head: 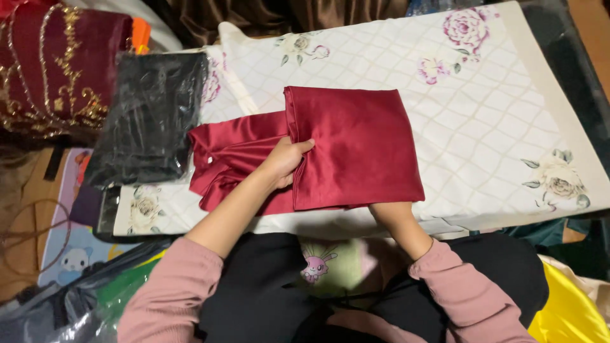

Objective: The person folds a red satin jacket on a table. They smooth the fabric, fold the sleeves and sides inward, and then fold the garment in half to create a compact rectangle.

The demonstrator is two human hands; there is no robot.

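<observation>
The left hand (287, 159) pinches the edge of the red cloth (356, 146), which lies folded on the white pad (495, 114). The right hand is tucked under the cloth, so its grip cannot be seen. A black bag (149, 121) sits off past the left hand's far side.

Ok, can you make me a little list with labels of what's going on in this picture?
Left hand: pinching the folded edge of the dark red cloth
Right hand: hidden under the red cloth, only the forearm shows
Surface: white quilted pad with flower prints
Left of cloth: black clothing in a clear plastic bag
Far left: maroon fabric with gold embroidery
Sleeves: pink
</observation>
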